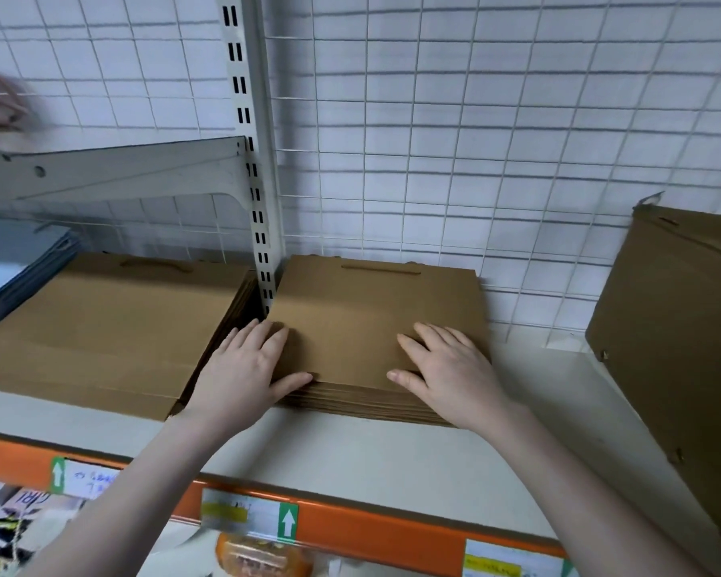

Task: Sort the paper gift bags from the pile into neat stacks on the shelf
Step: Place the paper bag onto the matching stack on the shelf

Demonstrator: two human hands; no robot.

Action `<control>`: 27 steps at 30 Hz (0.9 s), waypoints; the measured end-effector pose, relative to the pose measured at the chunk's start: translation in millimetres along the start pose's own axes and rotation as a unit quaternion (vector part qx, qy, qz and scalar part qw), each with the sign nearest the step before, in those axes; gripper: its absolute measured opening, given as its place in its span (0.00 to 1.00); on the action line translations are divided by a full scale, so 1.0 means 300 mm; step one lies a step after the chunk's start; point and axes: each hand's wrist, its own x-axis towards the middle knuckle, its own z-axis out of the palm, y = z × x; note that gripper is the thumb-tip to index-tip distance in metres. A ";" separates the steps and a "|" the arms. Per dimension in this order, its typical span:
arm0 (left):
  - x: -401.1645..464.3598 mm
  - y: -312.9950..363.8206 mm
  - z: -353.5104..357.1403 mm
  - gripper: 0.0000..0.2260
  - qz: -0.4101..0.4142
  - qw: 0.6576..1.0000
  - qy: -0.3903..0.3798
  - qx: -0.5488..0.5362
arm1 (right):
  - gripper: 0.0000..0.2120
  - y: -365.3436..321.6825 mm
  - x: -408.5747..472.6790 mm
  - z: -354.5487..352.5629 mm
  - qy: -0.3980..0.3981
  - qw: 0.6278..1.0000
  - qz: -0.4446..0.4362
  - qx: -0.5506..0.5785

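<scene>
While you face the pale shelf [392, 460], both your palms lie flat on a stack of brown kraft paper gift bags [350, 310], folded flat (its layered edges show at the front). Your left hand [242, 368] presses the stack's near left corner, fingers straight, thumb along the front edge. Your right hand [446, 368] rests spread on the top bag, gripping nothing. A wider brown stack [101, 326] lies just left, beyond a slotted metal upright [259, 226]; white wire grid [475, 118] backs the shelf.
</scene>
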 end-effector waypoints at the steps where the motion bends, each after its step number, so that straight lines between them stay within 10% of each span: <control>1: -0.019 -0.006 0.001 0.43 -0.017 1.000 0.012 0.008 | 0.36 -0.007 0.006 0.003 0.010 1.000 0.003 -0.011; 17: -0.339 -0.483 -0.038 0.45 -0.177 0.983 -0.001 0.048 | 0.26 -0.462 0.174 0.034 0.027 0.998 -0.044 -0.027; 27: -0.344 -1.013 0.060 0.52 -0.077 0.997 -0.019 0.006 | 0.36 -0.933 0.319 0.045 0.018 0.999 -0.028 -0.043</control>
